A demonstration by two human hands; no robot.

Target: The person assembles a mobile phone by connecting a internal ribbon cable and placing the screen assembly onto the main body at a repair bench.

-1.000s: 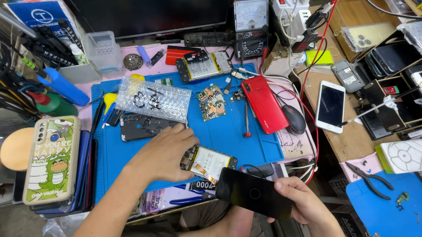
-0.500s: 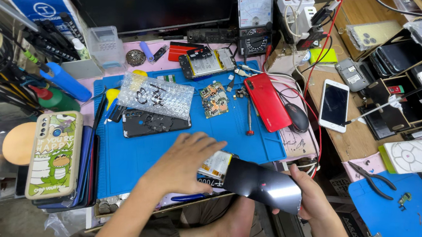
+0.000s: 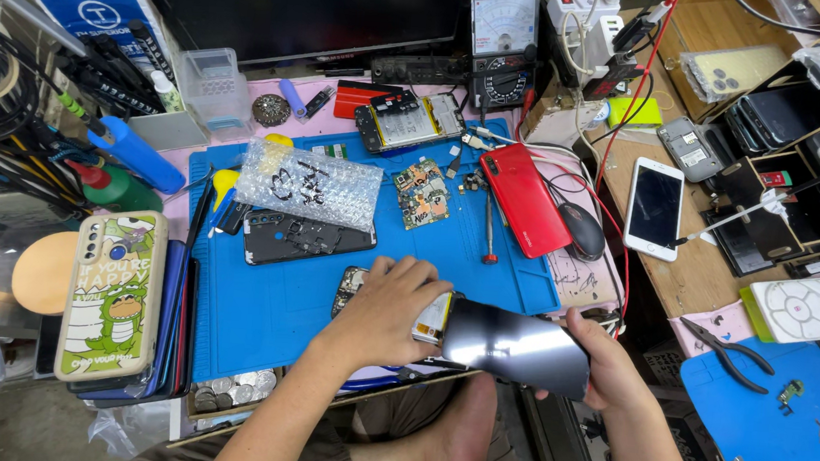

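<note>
My left hand [image 3: 386, 309] presses down on an opened phone body [image 3: 434, 316] lying at the near edge of the blue work mat [image 3: 277, 308]. My right hand [image 3: 605, 358] holds the right end of a dark glossy screen panel [image 3: 516, 346], bent and lifted away from the phone body toward the right. The panel's left edge still meets the phone under my left fingers.
On the mat lie a bubble-wrap bag [image 3: 308, 185], a black phone frame [image 3: 307, 237], a circuit board [image 3: 423, 194], a screwdriver [image 3: 489, 229] and a red phone [image 3: 525, 199]. A cartoon phone case [image 3: 112, 295] sits left, a white phone [image 3: 655, 208] and pliers [image 3: 724, 351] right.
My left hand shifted right onto the phone body. The screen panel rose from flat and dark to bent and peeled away to the right in my right hand.
</note>
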